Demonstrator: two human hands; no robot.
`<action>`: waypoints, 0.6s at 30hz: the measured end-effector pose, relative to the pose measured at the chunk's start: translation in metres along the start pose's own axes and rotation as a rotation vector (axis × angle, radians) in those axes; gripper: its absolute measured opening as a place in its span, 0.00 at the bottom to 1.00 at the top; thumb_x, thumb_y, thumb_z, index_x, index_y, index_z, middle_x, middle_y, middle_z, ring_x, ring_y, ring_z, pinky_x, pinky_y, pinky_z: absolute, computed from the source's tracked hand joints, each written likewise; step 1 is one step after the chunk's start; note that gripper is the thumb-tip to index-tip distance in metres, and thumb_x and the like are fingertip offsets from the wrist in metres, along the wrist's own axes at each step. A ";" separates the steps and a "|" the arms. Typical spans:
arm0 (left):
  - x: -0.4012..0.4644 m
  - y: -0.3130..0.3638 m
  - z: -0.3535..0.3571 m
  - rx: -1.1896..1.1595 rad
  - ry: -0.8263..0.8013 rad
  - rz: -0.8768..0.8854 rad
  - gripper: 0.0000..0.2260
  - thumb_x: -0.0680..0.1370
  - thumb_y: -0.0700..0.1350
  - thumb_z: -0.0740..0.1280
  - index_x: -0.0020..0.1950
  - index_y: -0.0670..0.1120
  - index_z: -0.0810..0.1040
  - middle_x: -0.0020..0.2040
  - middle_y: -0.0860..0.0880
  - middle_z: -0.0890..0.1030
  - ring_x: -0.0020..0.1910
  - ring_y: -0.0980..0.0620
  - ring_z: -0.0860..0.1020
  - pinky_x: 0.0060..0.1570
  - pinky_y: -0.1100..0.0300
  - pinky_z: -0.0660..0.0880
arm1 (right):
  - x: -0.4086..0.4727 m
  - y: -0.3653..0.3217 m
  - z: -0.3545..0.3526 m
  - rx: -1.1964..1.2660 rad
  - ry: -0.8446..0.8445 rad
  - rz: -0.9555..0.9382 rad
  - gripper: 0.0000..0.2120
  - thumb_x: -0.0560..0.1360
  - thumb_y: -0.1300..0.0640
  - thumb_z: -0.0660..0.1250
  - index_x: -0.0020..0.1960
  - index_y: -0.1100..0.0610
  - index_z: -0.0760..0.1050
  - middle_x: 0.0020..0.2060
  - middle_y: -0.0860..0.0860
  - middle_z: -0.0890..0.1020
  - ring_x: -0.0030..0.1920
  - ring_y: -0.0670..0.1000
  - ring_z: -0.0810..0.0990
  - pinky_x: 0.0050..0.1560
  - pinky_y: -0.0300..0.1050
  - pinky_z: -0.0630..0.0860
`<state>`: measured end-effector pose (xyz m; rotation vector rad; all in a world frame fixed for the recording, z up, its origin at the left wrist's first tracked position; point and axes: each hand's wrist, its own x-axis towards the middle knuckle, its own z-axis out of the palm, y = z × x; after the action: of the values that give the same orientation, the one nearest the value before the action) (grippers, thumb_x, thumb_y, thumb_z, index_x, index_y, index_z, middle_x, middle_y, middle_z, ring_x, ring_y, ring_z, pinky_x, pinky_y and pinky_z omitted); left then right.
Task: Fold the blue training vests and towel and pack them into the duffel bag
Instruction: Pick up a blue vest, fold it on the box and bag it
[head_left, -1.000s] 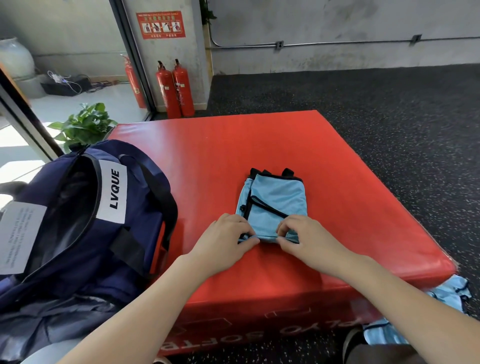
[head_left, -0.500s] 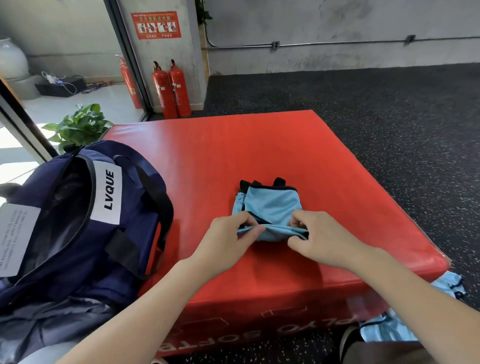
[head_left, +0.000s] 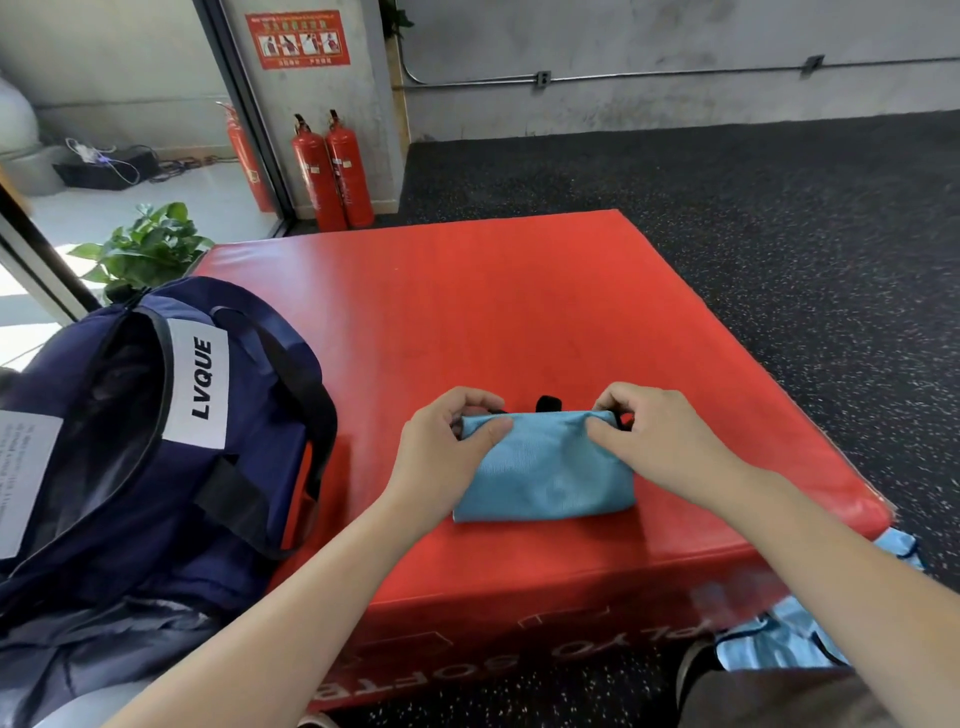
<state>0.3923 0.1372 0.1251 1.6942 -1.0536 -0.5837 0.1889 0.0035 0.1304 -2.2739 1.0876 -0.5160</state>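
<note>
Head view: my left hand (head_left: 441, 447) and right hand (head_left: 660, 441) both pinch the far edge of the folded vest (head_left: 545, 473) on the red mat (head_left: 519, 312), beside the open bag (head_left: 156, 441).

The near edge of the blue vest (head_left: 545, 467) is now folded over toward 12 o'clock, halving it. The left hand (head_left: 447, 457) and right hand (head_left: 660, 441) pinch its far corners instead of its near edge.

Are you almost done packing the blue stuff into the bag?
Not yet. One blue vest is folded small on the red mat; the left hand and right hand pinch its far corners. The duffel bag gapes open. More blue cloth waits on the floor.
</note>
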 end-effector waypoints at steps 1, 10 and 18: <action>0.002 -0.003 0.000 0.022 0.007 -0.004 0.07 0.74 0.45 0.75 0.48 0.56 0.82 0.42 0.57 0.84 0.40 0.55 0.80 0.43 0.61 0.75 | 0.001 0.003 0.001 -0.052 -0.004 0.024 0.11 0.67 0.38 0.63 0.40 0.45 0.76 0.34 0.43 0.81 0.35 0.46 0.79 0.38 0.50 0.77; 0.007 -0.028 0.003 0.593 0.009 0.228 0.10 0.76 0.41 0.69 0.55 0.52 0.82 0.51 0.55 0.78 0.52 0.52 0.74 0.53 0.56 0.72 | 0.001 0.004 0.011 -0.359 -0.039 0.067 0.10 0.77 0.39 0.64 0.50 0.44 0.74 0.44 0.44 0.81 0.45 0.52 0.79 0.43 0.48 0.72; -0.003 -0.024 0.011 0.700 -0.269 0.394 0.12 0.82 0.52 0.64 0.64 0.56 0.80 0.69 0.56 0.74 0.70 0.56 0.68 0.64 0.61 0.57 | -0.001 -0.001 0.014 -0.397 -0.028 0.074 0.12 0.77 0.37 0.63 0.51 0.46 0.73 0.44 0.46 0.80 0.47 0.55 0.79 0.43 0.49 0.71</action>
<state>0.3910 0.1372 0.0991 1.9363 -1.8912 -0.1863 0.1968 0.0093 0.1200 -2.5539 1.3519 -0.2529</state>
